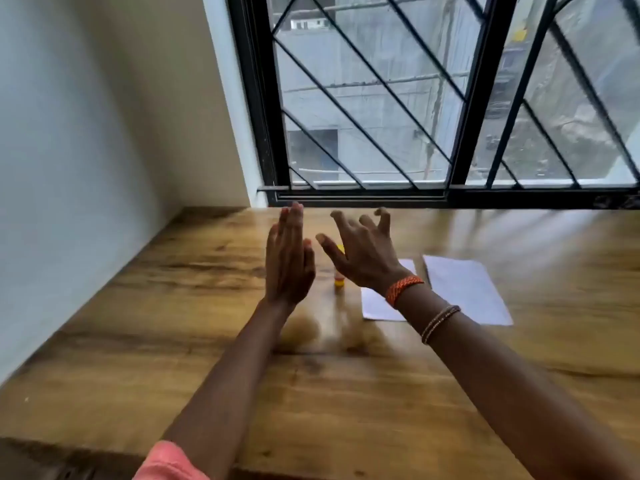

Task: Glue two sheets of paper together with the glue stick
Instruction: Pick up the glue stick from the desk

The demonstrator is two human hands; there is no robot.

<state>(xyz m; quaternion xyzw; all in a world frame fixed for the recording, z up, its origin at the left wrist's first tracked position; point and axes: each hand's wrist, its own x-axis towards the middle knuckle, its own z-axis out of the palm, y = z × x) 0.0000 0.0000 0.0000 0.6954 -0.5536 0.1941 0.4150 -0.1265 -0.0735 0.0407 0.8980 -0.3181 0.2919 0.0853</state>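
Two white sheets of paper lie side by side on the wooden table: one sheet (465, 289) to the right, the other sheet (375, 306) partly hidden under my right wrist. A yellow glue stick (339, 280) stands upright on the table, mostly hidden behind my right hand. My left hand (289, 258) is raised above the table with straight fingers pressed together, palm facing right. My right hand (360, 254) hovers in the air with spread, slightly bent fingers, above the glue stick. Neither hand holds anything.
The wooden table (207, 341) runs up to a white wall at the left and a barred black window frame (363, 195) at the back. I see a pink sleeve (166, 462) at the bottom edge.
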